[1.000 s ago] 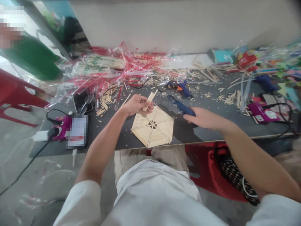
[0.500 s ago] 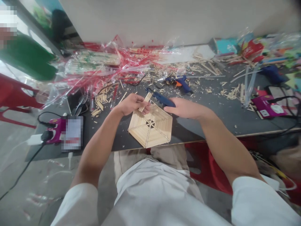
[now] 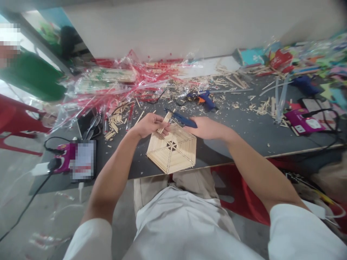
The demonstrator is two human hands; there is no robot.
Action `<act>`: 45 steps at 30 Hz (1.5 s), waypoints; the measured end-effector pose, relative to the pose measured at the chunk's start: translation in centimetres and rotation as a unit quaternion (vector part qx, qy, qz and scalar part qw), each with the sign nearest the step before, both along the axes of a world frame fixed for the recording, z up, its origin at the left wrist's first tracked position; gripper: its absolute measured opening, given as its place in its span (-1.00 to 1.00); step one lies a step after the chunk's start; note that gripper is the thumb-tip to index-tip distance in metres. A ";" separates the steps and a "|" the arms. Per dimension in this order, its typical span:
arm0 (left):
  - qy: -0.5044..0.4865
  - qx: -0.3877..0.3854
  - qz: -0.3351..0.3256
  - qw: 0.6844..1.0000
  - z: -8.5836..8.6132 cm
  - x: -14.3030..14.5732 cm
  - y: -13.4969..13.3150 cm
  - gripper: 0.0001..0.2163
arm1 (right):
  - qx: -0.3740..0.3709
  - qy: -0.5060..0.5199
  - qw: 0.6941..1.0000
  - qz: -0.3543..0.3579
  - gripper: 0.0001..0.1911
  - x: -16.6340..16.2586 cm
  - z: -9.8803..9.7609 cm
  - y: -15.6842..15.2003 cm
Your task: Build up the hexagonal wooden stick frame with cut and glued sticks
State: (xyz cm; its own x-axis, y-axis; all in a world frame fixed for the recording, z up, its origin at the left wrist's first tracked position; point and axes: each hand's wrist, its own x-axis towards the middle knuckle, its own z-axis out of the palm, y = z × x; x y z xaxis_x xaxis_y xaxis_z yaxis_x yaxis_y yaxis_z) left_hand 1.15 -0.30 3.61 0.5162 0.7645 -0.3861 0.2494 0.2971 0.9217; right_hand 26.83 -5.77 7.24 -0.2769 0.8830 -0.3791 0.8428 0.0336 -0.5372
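Observation:
A hexagonal panel of thin wooden sticks [image 3: 180,155] lies flat at the front edge of the dark table. Above its upper left side, my left hand [image 3: 153,125] is closed round a small bunch of wooden sticks [image 3: 168,117], whose ends point up and away. My right hand [image 3: 206,127] grips a tool that looks like pliers or cutters with blue handles [image 3: 184,119]. The tool's jaws reach left to the sticks' far ends; whether they touch is too small to tell.
Behind the hands lies a blue glue gun [image 3: 207,100] among stick scraps. Plastic-wrapped stick bundles [image 3: 111,76] pile up at the back left. A phone [image 3: 83,160] and purple power strip [image 3: 63,159] sit left. Another purple strip [image 3: 305,121] and second blue glue gun [image 3: 306,85] are right.
The camera view has shifted a little, so the scene sits slightly lower and to the left. Both hands keep their holds, with the tool still at the sticks' ends.

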 end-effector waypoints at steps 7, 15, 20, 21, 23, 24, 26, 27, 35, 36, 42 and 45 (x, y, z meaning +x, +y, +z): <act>-0.001 0.002 0.003 1.000 -0.3 0.1 0.0 -0.77 | 0.083 -0.028 0.996 0.002 -0.42 0.3 -2.0 -0.1; -0.005 0.016 -0.008 1.000 0.5 0.2 -0.4 -0.83 | 0.112 -0.086 0.990 0.023 -0.39 -0.1 -1.7 -0.7; 0.004 0.026 -0.007 1.000 0.5 0.4 -0.4 -0.80 | 0.091 -0.126 0.988 -0.010 -0.40 -0.7 -1.6 -1.4; 0.000 0.032 -0.010 0.999 0.5 0.3 -0.4 -0.80 | 0.097 -0.131 0.986 -0.022 -0.39 -0.7 -1.6 -1.5; -0.009 0.042 -0.015 0.999 0.6 0.2 -0.4 -0.78 | 0.110 -0.143 0.983 -0.045 -0.39 -0.6 -1.8 -1.4; -0.016 0.048 -0.014 0.999 0.6 0.1 -0.4 -0.77 | 0.116 -0.148 0.981 -0.052 -0.38 -0.3 -1.9 -1.3; -0.031 0.057 0.006 0.998 0.8 -0.2 -0.2 -0.78 | 0.120 -0.158 0.979 -0.054 -0.38 0.3 -2.2 -1.3; -0.038 0.063 0.024 0.997 0.9 -0.5 0.0 -0.80 | 0.119 -0.161 0.979 -0.051 -0.38 0.7 -2.4 -1.3; 0.000 0.129 0.221 0.967 1.7 -4.8 2.7 -0.86 | 0.169 -0.222 0.957 -0.082 -0.43 4.0 -3.8 -4.6; -0.006 0.130 0.239 0.962 1.6 -5.2 2.9 -0.87 | 0.182 -0.229 0.952 -0.092 -0.42 4.3 -4.2 -5.1; -0.089 0.074 0.253 0.960 1.4 -5.8 3.2 -0.87 | 0.263 -0.295 0.910 -0.123 -0.29 6.1 -6.4 -7.2; -0.080 0.058 0.237 0.966 1.4 -5.7 3.2 -0.87 | 0.260 -0.311 0.901 -0.154 -0.21 7.5 -6.6 -7.9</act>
State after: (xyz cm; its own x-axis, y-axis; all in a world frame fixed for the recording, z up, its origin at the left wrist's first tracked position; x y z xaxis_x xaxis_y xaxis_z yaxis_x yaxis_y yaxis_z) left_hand -4.57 2.85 4.97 0.1428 0.9631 -0.2281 -0.0381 0.2356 0.9711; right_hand 34.29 -13.62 0.64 0.1351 0.9845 0.1117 0.9877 -0.1427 0.0632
